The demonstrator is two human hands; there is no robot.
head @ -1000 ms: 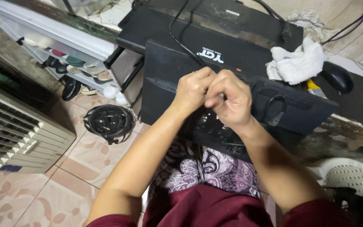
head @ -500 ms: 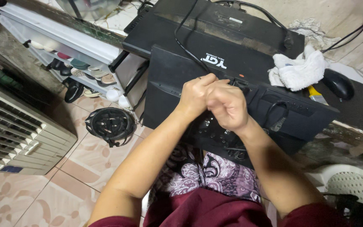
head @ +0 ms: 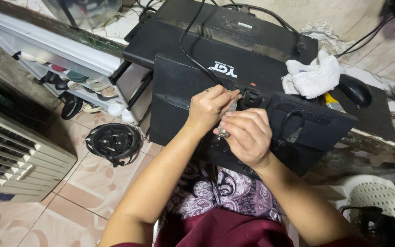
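A large black monitor (head: 234, 50) is laid flat at the far side of the surface (head: 371, 146), and a black flat device (head: 184, 91) is rested against the near edge of the surface, over the lap. On the tiled floor (head: 97, 183), at the left, a grey cooler (head: 14, 155) and a black helmet (head: 114, 142) are seen. A white cloth (head: 314, 75) and a black mouse (head: 355, 90) are placed near the right far corner. The left hand (head: 209, 110) is closed on the top edge of the device, beside a small black bracket (head: 251, 97). The right hand (head: 248, 135) is held just below it, and its fingers (head: 234, 126) are pinched narrow on a small metal part (head: 224, 132); what kind of part cannot be told.
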